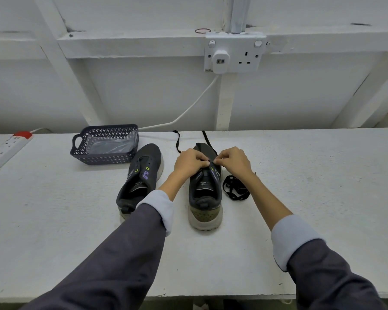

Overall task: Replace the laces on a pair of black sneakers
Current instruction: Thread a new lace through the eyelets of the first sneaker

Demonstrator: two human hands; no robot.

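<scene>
We count left sneaker, right sneaker, one basket, two laces: coiled lace; threaded lace, pinched by left hand and right hand fingers. Bench broadest toward 3 o'clock.

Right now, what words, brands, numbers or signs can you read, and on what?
Nothing reads clearly enough to quote.
White print inside the black sneaker being laced: too blurred.
White print inside the second black sneaker, to its left: too blurred.
Purple side mark on that second sneaker: a logo shape, no readable letter.
Small label at the white double wall socket's lower left corner: too small.
Mark on the white plug: too small.
</scene>
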